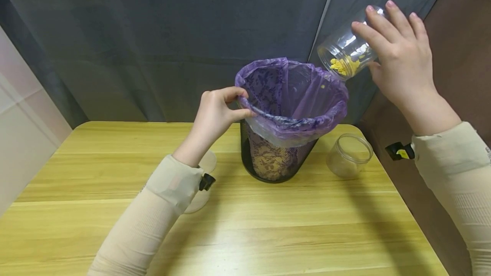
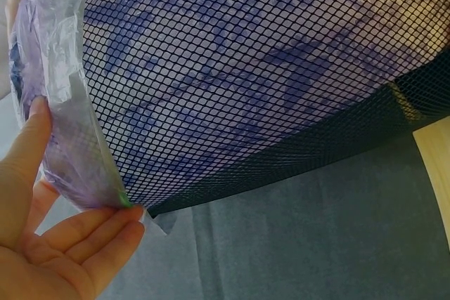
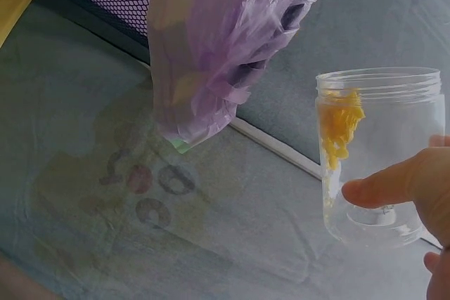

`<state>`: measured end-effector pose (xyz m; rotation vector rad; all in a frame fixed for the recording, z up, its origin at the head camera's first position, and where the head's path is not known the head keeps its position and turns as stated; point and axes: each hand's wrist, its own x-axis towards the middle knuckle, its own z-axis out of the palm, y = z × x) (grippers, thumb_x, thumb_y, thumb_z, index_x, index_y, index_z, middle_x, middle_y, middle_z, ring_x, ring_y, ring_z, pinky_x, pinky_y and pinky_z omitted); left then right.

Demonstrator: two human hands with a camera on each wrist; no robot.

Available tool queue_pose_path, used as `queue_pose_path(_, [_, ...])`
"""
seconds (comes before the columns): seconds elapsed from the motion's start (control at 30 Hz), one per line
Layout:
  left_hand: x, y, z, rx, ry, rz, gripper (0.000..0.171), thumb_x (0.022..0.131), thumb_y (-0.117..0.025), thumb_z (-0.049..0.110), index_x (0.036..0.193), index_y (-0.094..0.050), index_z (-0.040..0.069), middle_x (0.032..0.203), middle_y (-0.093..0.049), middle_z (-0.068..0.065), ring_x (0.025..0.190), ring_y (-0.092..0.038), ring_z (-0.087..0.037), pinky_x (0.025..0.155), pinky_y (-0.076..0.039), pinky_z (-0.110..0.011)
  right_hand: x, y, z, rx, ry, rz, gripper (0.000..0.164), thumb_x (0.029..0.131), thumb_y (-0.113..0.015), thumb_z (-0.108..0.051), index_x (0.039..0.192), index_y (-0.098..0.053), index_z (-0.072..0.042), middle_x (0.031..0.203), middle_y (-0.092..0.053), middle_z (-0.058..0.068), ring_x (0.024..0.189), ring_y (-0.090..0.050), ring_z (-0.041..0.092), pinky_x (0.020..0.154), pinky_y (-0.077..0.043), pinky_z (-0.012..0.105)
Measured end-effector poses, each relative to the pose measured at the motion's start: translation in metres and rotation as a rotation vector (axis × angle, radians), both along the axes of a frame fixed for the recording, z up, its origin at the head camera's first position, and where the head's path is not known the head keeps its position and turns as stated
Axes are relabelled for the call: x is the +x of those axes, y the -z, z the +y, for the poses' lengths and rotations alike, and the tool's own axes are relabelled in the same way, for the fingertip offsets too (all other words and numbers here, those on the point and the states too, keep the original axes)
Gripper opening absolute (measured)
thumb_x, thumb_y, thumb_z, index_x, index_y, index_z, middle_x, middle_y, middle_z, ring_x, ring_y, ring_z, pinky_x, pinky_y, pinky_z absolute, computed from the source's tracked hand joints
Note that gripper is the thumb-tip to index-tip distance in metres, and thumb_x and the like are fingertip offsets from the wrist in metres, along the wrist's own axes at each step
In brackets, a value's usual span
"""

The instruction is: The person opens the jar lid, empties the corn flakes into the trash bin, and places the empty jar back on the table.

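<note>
A black mesh trash can (image 1: 272,161) lined with a purple plastic bag (image 1: 291,129) stands on the wooden table. My left hand (image 1: 218,107) grips the can's bag-covered rim at its left side; the left wrist view shows the thumb and fingers (image 2: 105,240) around the edge. My right hand (image 1: 406,52) holds a clear plastic jar (image 1: 347,46) tipped over the can's right rim, mouth pointing down and left. Yellow clumps (image 1: 345,66) lie inside the jar near its mouth. In the right wrist view the thumb (image 3: 380,184) presses the jar's side.
A second clear jar (image 1: 349,156) stands on the table (image 1: 268,229) right of the can, near the table's right edge. Two round translucent lids (image 1: 197,202) lie left of the can, partly behind my left forearm. A dark grey curtain (image 1: 172,46) hangs behind.
</note>
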<state>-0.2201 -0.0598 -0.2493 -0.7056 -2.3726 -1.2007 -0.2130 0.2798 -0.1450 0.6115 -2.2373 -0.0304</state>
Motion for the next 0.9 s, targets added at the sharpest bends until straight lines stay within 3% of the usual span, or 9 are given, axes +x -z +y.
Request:
queue_pose_path(0.3, [0.0021,-0.0008,-0.0002,-0.006,-0.006,0.002,0.028,0.072,-0.084,0.018,0.095,-0.070,0.008,0.087,-0.070,0.001,0.066,-0.044,-0.014,0.062,-0.038,-0.029,-0.0007,0.0018,0.0010,0.019,-0.022,0.032,0.076,0.070,-0.069,0.020,0.136,-0.053,-0.014,0.147,-0.040,0.006,0.141,-0.023,0.023,0.113,-0.012,0.048])
queue_pose_path(0.67, [0.0013,-0.0001,0.0012,0.001,0.000,-0.006,0.028,0.073,-0.084,0.017,0.095,-0.070,0.007,0.089,-0.070,0.001,0.069,-0.047,-0.014,0.065,-0.039,-0.029,-0.0021,0.0069,0.0012,0.011,-0.045,0.061,0.071,0.071,-0.063,0.020,0.133,-0.056,-0.015,0.146,-0.043,0.004,0.140,-0.026,0.023,0.112,-0.013,0.050])
queue_pose_path(0.9, [0.0014,-0.0001,0.0008,-0.003,-0.009,-0.002,0.028,0.073,-0.084,0.018,0.095,-0.070,0.008,0.088,-0.070,0.001,0.067,-0.045,-0.014,0.063,-0.038,-0.029,-0.0032,0.0067,0.0044,0.084,-0.077,0.114,0.069,0.075,-0.059,0.018,0.136,-0.054,-0.014,0.147,-0.041,0.005,0.140,-0.024,0.022,0.112,-0.013,0.050])
